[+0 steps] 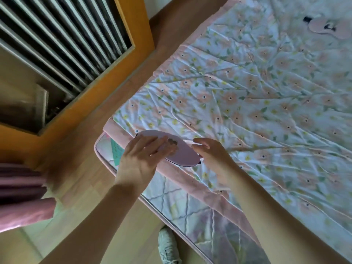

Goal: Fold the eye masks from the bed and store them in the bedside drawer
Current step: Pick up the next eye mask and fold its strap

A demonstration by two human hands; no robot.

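A pale pink eye mask [183, 152] with a dark rim lies near the corner of the bed, on the flowered sheet [257, 96]. My left hand [144, 155] rests flat on top of the mask, fingers spread over its left half. My right hand [211, 155] touches the mask's right end, thumb and fingers curled around its tip. A second pink eye mask [329, 27] with a black strap lies far up the bed at the top right. The bedside drawer is not in sight.
An orange wooden frame [133, 35] with slats stands left of the bed. The quilted mattress side [190, 206] faces me above a wood floor. Pink fabric [24, 202] shows at the left edge, and my shoe [167, 246] is below.
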